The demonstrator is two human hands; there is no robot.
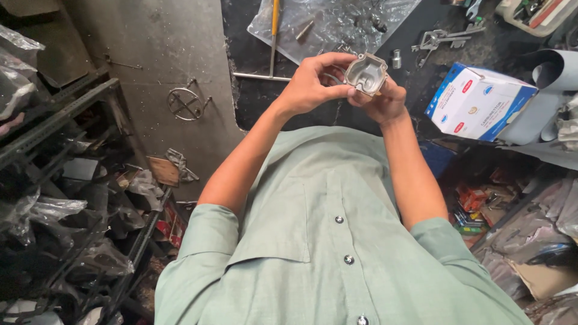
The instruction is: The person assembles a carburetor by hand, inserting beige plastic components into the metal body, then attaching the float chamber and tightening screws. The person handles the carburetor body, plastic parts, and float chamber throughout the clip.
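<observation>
The cup (365, 74) is a small cast-metal bowl, dull grey, roughly square with rounded corners and a raised rim; its hollow side faces the camera, and small lugs show at its corners. It sits in the upper middle of the frame, held up over a dark bench (253, 108).

Behind it, at the top of the frame, a clear plastic sheet (337, 24) lies on the bench with small metal parts on it, and a tool with a yellow handle (274, 24) lies across its left edge. A small metal cylinder (396, 59) stands just right of the cup, and keys (436, 41) lie further right. A blue and white box (478, 102) rests at the right edge of the bench. At the left of the frame a metal rack (60, 198) holds bagged parts, and a wire ring (185, 103) lies on the grey floor. Nothing stands between the camera and the cup; only the green shirt (325, 241) fills the lower frame.

The left hand (310, 87) curls around the cup's left side, thumb along the lower edge and fingers over the top. The right hand (385, 102) cradles it from below and right, fingers closed against its underside. Both hands grip it.
</observation>
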